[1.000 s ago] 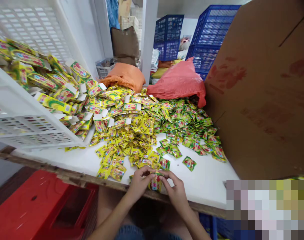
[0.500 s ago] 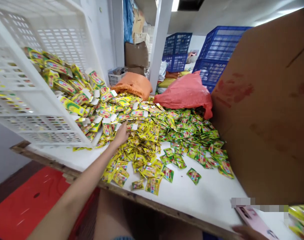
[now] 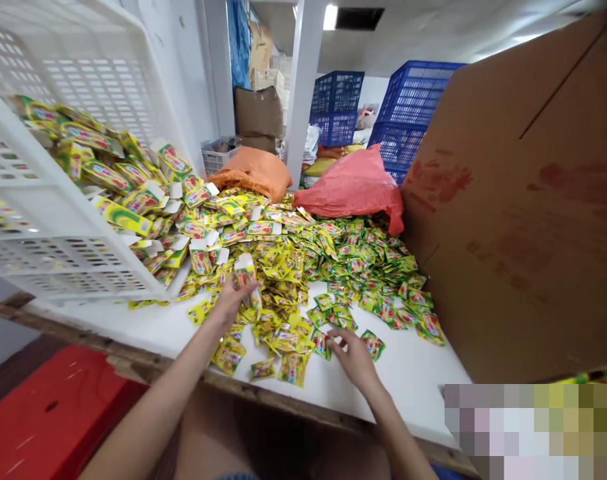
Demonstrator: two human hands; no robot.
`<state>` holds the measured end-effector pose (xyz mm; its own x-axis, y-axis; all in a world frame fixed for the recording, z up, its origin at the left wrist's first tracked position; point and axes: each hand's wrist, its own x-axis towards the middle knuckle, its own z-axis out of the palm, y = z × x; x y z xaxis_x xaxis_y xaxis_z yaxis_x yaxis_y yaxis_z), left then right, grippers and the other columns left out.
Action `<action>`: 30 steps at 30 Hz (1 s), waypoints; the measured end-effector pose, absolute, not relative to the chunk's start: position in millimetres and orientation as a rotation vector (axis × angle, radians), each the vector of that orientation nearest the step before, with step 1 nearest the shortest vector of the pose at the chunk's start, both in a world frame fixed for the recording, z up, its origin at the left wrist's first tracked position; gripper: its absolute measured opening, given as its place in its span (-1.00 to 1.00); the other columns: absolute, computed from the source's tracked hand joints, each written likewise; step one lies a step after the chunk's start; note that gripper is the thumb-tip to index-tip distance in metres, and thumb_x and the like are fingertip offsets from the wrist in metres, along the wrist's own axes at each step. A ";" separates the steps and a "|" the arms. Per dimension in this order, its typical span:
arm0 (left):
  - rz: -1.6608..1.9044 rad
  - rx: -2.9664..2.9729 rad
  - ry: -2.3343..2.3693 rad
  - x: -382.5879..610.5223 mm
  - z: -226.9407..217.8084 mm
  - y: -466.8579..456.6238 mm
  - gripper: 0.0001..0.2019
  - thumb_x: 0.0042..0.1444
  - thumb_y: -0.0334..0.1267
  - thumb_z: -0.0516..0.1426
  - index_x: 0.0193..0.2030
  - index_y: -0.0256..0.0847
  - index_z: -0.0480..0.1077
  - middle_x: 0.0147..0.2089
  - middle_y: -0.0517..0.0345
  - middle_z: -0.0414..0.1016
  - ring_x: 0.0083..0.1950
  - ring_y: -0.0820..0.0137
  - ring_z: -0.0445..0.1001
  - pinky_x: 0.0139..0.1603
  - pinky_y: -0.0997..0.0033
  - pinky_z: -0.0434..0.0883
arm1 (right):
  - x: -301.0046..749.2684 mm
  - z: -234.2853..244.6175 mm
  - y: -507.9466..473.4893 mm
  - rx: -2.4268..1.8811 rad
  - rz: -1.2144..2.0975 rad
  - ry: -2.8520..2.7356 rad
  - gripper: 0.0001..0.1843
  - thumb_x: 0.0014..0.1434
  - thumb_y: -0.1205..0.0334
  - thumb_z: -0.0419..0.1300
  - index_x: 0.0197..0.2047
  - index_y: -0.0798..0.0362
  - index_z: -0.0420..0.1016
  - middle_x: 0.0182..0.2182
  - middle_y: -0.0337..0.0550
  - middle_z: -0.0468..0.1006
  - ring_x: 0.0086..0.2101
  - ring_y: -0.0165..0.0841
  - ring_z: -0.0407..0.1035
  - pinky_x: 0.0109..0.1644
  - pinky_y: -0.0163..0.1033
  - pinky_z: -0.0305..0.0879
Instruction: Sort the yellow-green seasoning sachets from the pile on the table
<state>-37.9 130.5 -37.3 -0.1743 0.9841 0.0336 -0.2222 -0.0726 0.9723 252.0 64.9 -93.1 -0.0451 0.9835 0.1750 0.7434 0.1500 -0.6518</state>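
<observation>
My left hand (image 3: 230, 300) is closed around a small yellow and green printed box (image 3: 246, 273), whose white end flap stands open at the top. The box is held above a heap of yellow sachets (image 3: 283, 260). Low over the white tabletop, my right hand (image 3: 356, 357) has its thumb and fingers curved and apart at the right edge of a green sachet (image 3: 321, 344). That sachet lies flat on the table. Another green sachet (image 3: 372, 345) lies just to the right of my right fingers. More green sachets (image 3: 378, 260) are heaped farther back.
A tipped white crate (image 3: 148, 267) spills printed boxes (image 3: 118, 173) onto the table from the left. Orange (image 3: 253, 170) and red (image 3: 353, 183) sacks lie behind the heaps. A tall cardboard sheet (image 3: 513, 220) borders the right side. A red stool (image 3: 48, 407) stands below left.
My left hand has lifted a box from the pile towards me. My right hand has left the pink object at lower right and come to the green sachet. The view has shifted slightly right.
</observation>
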 end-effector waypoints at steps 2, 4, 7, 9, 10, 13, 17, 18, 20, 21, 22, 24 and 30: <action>1.379 0.842 0.988 -25.3 -47.7 105.6 -0.50 -0.23 -0.14 0.29 -0.13 -0.27 0.30 -0.31 0.09 0.51 -0.36 0.35 0.49 -0.27 0.36 0.41 | 230.9 -93.9 72.6 -1.635 0.536 -1.868 -0.80 0.04 0.21 0.06 -0.33 0.04 0.48 -0.34 -0.15 0.52 -0.41 -0.33 0.38 -0.28 -0.25 0.27; 1.296 0.709 0.919 -19.6 -57.0 86.2 -0.57 -0.19 -0.19 0.28 -0.16 -0.30 0.34 -0.32 0.05 0.53 -0.35 0.32 0.51 -0.27 0.34 0.42 | 216.0 -94.4 74.4 -1.642 0.533 -1.868 -0.84 0.03 0.22 0.08 -0.37 0.03 0.47 -0.39 -0.17 0.51 -0.40 -0.32 0.38 -0.31 -0.26 0.25; 1.215 0.541 0.835 -21.1 -65.8 66.8 -0.71 -0.11 -0.22 0.22 -0.26 -0.37 0.41 -0.31 -0.04 0.55 -0.27 0.24 0.53 -0.21 0.30 0.43 | 203.6 -97.3 64.9 -1.676 0.524 -1.868 -0.90 0.01 0.22 0.11 -0.44 0.02 0.43 -0.46 -0.18 0.49 -0.41 -0.30 0.37 -0.35 -0.27 0.22; 1.189 0.473 0.790 -23.8 -69.6 58.5 -0.77 -0.07 -0.23 0.18 -0.33 -0.38 0.44 -0.32 -0.07 0.56 -0.23 0.21 0.52 -0.19 0.31 0.44 | 197.8 -101.4 52.3 -1.715 0.517 -1.879 -0.89 0.01 0.19 0.13 -0.48 0.02 0.39 -0.50 -0.19 0.46 -0.43 -0.30 0.36 -0.37 -0.27 0.21; 1.184 0.454 0.776 -24.5 -71.6 55.3 -0.79 -0.06 -0.22 0.16 -0.36 -0.37 0.45 -0.34 -0.07 0.56 -0.23 0.21 0.52 -0.19 0.31 0.44 | 194.9 -104.0 45.2 -1.727 0.506 -1.886 -0.89 0.01 0.17 0.14 -0.48 0.02 0.37 -0.50 -0.19 0.45 -0.42 -0.29 0.36 -0.36 -0.26 0.22; 1.151 0.432 0.764 -21.3 -78.6 48.4 -0.79 -0.04 -0.21 0.14 -0.38 -0.37 0.44 -0.44 -0.05 0.55 -0.30 0.22 0.53 -0.29 0.31 0.46 | 185.9 -112.3 27.1 -1.694 0.440 -1.897 -0.81 -0.03 0.17 0.20 -0.30 0.02 0.38 -0.33 -0.10 0.44 -0.27 -0.22 0.35 -0.21 -0.20 0.26; 1.131 0.402 0.778 -8.4 -88.3 43.7 -0.82 -0.05 -0.24 0.15 -0.38 -0.35 0.42 -0.46 -0.01 0.54 -0.39 0.27 0.53 -0.40 0.36 0.45 | 176.4 -120.3 18.0 -1.691 0.369 -1.916 -0.53 -0.12 0.23 0.27 -0.07 0.02 0.35 -0.15 0.00 0.34 -0.10 -0.10 0.25 -0.05 -0.11 0.21; 1.133 0.396 0.777 -5.2 -90.4 42.9 -0.82 -0.06 -0.25 0.15 -0.38 -0.35 0.42 -0.45 0.00 0.54 -0.40 0.29 0.53 -0.40 0.38 0.45 | 175.2 -120.9 17.4 -1.705 0.374 -1.920 -0.53 -0.14 0.25 0.28 -0.09 0.02 0.36 -0.15 0.01 0.34 -0.11 -0.09 0.25 -0.06 -0.10 0.21; 1.132 0.397 0.764 -0.1 -93.9 41.3 -0.82 -0.06 -0.25 0.16 -0.36 -0.35 0.42 -0.44 0.01 0.54 -0.40 0.31 0.53 -0.39 0.40 0.44 | 175.6 -119.5 16.7 -1.718 0.412 -1.916 -0.59 -0.19 0.30 0.28 -0.18 0.03 0.37 -0.18 -0.01 0.36 -0.13 -0.09 0.26 -0.09 -0.11 0.21; 1.131 0.401 0.758 1.7 -95.3 40.5 -0.81 -0.05 -0.25 0.16 -0.35 -0.36 0.42 -0.45 0.01 0.54 -0.41 0.32 0.52 -0.39 0.41 0.44 | 177.8 -117.5 16.4 -1.705 0.455 -1.911 -0.64 -0.19 0.32 0.27 -0.24 0.03 0.37 -0.21 -0.04 0.38 -0.15 -0.11 0.27 -0.11 -0.13 0.22; 1.132 0.406 0.756 2.9 -96.4 39.7 -0.81 -0.05 -0.25 0.16 -0.35 -0.36 0.42 -0.46 0.02 0.53 -0.42 0.33 0.52 -0.41 0.42 0.43 | 181.5 -114.7 16.4 -1.677 0.524 -1.902 -0.69 -0.18 0.33 0.25 -0.28 0.02 0.36 -0.25 -0.08 0.41 -0.19 -0.15 0.30 -0.15 -0.16 0.23; 1.140 0.409 0.749 4.2 -97.4 38.0 -0.81 -0.05 -0.25 0.17 -0.35 -0.36 0.42 -0.47 0.04 0.52 -0.45 0.35 0.51 -0.44 0.45 0.41 | 194.1 -107.8 19.0 -1.576 0.714 -1.853 -0.78 -0.11 0.32 0.19 -0.31 0.01 0.32 -0.36 -0.18 0.45 -0.31 -0.25 0.34 -0.25 -0.24 0.25; 1.163 0.440 0.741 8.5 -90.7 33.7 -0.68 -0.08 -0.27 0.20 -0.14 -0.30 0.36 -0.43 0.11 0.51 -0.46 0.40 0.49 -0.47 0.47 0.39 | 242.8 -101.4 55.8 -1.643 0.702 -1.655 -0.65 0.03 0.11 0.09 -0.12 0.08 0.34 -0.57 -0.30 0.39 -0.56 -0.37 0.27 -0.48 -0.32 0.20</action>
<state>8.5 33.7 -90.7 0.2044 0.9338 -0.2937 -0.6610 0.3529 0.6622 242.8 55.8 -101.4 0.0402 0.9943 0.0989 0.6204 0.0527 -0.7825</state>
